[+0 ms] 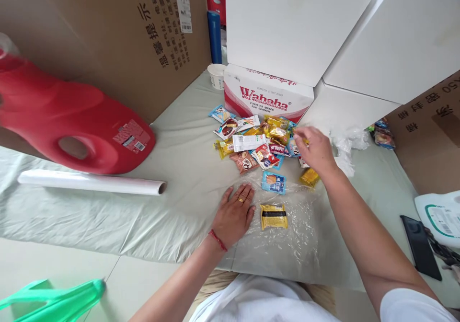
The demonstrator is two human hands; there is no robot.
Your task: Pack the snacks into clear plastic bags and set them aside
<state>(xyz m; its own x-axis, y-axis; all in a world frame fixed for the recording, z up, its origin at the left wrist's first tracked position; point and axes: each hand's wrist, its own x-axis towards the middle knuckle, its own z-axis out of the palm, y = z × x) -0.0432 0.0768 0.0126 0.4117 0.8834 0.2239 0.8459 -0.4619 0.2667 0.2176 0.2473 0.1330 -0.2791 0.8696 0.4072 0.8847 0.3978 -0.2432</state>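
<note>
The left hand (233, 214) lies flat, grip wide, on thin transparent plastic film (302, 235); the right hand (315, 149) touches glossy multicoloured snack packets (249, 142), its grip's hold impossible to tell.

Snack packets (249, 143) are heaped before the Wahaha carton (268, 94), a single packet (273, 221) is laid nearer on plastic film (304, 238), a cling-film roll (91, 182) is set left, before a detergent jug (93, 109), and a smartphone (420, 247) right.

Far white-and-red box (269, 94): we read "Wahaha®" and "PURIFIED WATER FOR DRINKING".
Left cardboard box (118, 39): we read "温馨提示", large; smaller lines defeat us.
Right cardboard box (431, 140): we read "X50".
Brown packet (244, 162): we make out a "Q".
</note>
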